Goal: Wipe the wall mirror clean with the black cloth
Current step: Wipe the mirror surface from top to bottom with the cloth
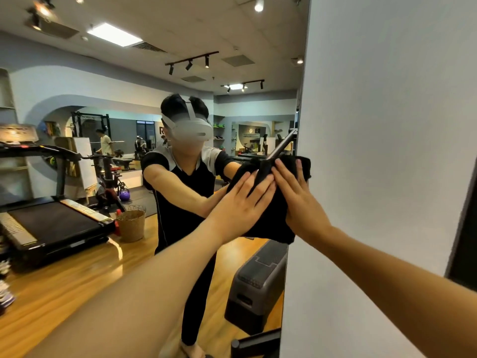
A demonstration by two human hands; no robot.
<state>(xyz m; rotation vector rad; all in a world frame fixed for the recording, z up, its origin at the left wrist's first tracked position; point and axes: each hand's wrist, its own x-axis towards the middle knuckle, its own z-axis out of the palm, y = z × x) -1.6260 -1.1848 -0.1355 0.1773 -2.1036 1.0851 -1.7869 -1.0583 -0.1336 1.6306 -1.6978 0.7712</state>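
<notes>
The wall mirror fills the left and middle of the head view and ends at a vertical edge on the right. A black cloth is spread flat on the glass right at that edge. My left hand lies flat on the cloth's left part, fingers straight and pointing up-right. My right hand presses flat on the cloth's right part, fingers up. Both palms hold the cloth against the glass. The cloth's top corner sticks out past my right fingers.
A white wall adjoins the mirror on the right, with a dark frame at the far right. Reflected in the glass are a person wearing a headset, a treadmill, a woven basket, a grey step bench and a wooden floor.
</notes>
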